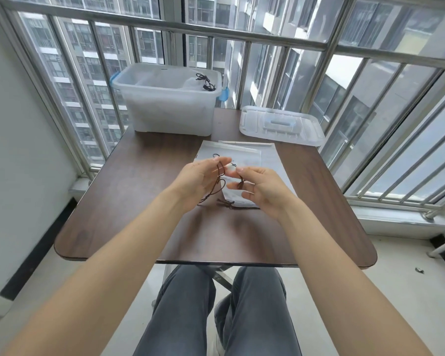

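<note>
A thin dark brown cord (219, 173) hangs in loops between both hands above the middle of the table. My left hand (195, 181) pinches its upper part between thumb and fingertips. My right hand (260, 188) pinches the cord's other end, where a knot or tassel hangs below the fingers. Under the hands lie clear plastic bags (265, 160) flat on the table. Another brown cord (226, 202) lies on the table by the bags' near edge.
A dark wooden table (139, 201) stands against a metal railing (242, 34). At the back left sits an open translucent storage box (165, 109) holding bags and dark cords. Its lid (280, 124) lies at the back right. My knees are under the near edge.
</note>
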`<state>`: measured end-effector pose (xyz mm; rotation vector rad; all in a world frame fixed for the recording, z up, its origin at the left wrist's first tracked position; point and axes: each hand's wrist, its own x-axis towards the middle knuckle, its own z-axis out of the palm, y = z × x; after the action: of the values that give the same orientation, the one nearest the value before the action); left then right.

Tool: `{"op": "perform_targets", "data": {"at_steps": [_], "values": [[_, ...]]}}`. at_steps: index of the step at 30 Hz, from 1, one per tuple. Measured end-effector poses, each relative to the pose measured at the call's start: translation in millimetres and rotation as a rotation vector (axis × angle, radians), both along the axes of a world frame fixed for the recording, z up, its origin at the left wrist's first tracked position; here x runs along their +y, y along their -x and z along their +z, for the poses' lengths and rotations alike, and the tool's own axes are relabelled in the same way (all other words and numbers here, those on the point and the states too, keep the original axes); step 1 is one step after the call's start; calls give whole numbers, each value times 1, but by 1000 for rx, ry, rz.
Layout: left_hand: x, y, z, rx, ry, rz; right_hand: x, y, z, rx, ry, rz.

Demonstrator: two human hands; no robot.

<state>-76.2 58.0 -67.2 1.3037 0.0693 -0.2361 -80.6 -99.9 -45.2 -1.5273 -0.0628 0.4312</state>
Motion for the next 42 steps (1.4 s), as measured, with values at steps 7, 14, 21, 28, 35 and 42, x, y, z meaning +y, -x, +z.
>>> {"op": "perform_targets", "data": {"at_steps": [7, 14, 21, 28, 35, 42], "values": [[-11, 3, 6, 21, 140, 82, 16, 0, 0, 51, -169, 62], [-6, 1, 8, 21, 120, 116, 18, -1, -8, -154, 42, 32], [-8, 5, 11, -36, -104, 53, 8, -7, -21, -1023, 856, -152], [-9, 10, 14, -84, -225, -53, -1, -19, -19, -1066, 867, 78], [-10, 6, 19, -98, -281, -15, -3, -25, -22, -1070, 892, 87], [-6, 5, 20, -286, -633, 85, -1, -27, -30, -930, 1055, -2]]}}
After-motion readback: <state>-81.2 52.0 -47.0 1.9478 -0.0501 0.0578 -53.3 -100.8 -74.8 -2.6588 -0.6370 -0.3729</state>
